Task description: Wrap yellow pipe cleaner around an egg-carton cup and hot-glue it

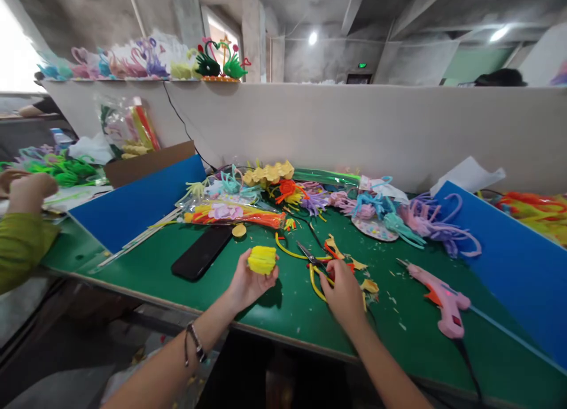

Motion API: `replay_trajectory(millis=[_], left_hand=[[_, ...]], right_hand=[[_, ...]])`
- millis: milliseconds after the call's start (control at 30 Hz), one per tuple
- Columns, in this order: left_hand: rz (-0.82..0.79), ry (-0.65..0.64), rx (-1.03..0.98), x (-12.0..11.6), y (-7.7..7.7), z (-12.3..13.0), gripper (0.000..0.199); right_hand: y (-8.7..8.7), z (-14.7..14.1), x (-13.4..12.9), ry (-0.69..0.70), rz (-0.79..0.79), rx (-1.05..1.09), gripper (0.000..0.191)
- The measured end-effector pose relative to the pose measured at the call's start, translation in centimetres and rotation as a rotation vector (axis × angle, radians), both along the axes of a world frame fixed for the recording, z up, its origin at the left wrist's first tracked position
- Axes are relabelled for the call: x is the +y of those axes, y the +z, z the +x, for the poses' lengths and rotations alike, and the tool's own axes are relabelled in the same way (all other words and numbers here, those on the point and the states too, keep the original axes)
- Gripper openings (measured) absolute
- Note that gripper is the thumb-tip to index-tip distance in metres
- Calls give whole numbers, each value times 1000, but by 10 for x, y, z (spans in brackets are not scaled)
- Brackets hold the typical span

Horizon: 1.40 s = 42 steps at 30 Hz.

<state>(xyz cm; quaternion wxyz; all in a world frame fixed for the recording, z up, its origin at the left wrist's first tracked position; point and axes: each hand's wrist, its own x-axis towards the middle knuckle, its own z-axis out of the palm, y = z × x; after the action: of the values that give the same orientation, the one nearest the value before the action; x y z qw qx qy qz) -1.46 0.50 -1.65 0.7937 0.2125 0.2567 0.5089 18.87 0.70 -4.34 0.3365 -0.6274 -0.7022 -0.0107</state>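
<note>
My left hand (253, 285) holds up a small yellow block (262, 260) with a ridged, fuzzy surface, apparently wrapped in pipe cleaner. Over the table, my right hand (344, 294) has its fingers closed at the handle end of a pair of scissors (312, 255), whose blades point away to the left. A yellow pipe cleaner (290, 254) curves along the table and runs beside the scissors. Torn scraps of yellow egg carton (334, 245) lie just beyond the right hand. The fingers hide most of the scissor handles.
A pink glue gun (443, 300) lies at the right, its cord trailing off the front edge. Left of me lie a black phone (201, 252) and a blue board (137, 205). Bagged pipe cleaners (239, 215) and coloured bundles line the back. Another person's hand (33, 190) is far left.
</note>
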Motion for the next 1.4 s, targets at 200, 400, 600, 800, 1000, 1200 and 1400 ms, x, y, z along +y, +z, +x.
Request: replay_trajectory(millis=[200, 400, 600, 800, 1000, 1200, 1400], left_hand=[[-157, -112, -83, 5, 13, 6, 35], [-69, -119, -87, 30, 20, 15, 31], [125, -116, 18, 68, 13, 27, 30], [294, -179, 102, 87, 8, 43, 48], [399, -211, 224, 95, -2, 42, 48], [458, -234, 287, 99, -6, 43, 47], [507, -275, 346, 97, -6, 39, 54]], right_hand=[[3, 4, 2, 58, 42, 91, 11], [6, 4, 2, 95, -2, 271, 16], [18, 0, 2, 147, -189, 558, 19], [50, 1, 39, 298, -460, 911, 47], [45, -2, 62, 490, -601, 1133, 55], [33, 1, 58, 509, -604, 1243, 50], [29, 2, 58, 440, -599, 1256, 43]])
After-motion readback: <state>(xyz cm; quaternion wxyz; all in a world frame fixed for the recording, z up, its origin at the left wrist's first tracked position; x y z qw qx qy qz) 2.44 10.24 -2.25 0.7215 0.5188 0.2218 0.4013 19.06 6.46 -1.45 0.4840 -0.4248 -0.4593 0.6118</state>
